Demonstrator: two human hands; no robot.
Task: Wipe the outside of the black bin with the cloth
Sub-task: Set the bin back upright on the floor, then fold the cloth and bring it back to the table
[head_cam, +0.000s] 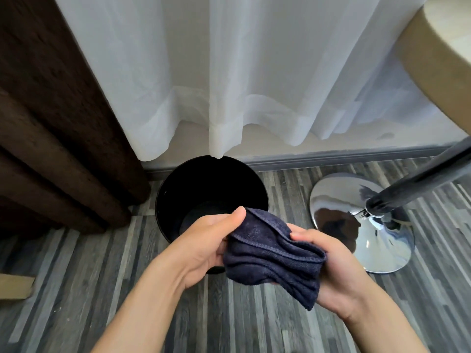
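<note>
A round black bin [178, 184] stands upright on the striped floor under the hem of a white curtain, its open top facing me. Just above its near rim I hold a folded dark navy cloth [272, 253] with both hands. My left hand [204, 247] grips the cloth's left side, thumb on top. My right hand [334, 261] holds its right side from below, fingers curled over the fold. The cloth does not touch the bin. The bin's near wall is hidden behind my hands and the cloth.
A sheer white curtain [254, 72] hangs behind the bin, a dark brown curtain [51, 123] to its left. A chrome table base [356, 220] with a dark pole [420, 179] stands to the right, under a light tabletop [443, 42]. A cardboard piece [15, 285] lies at far left.
</note>
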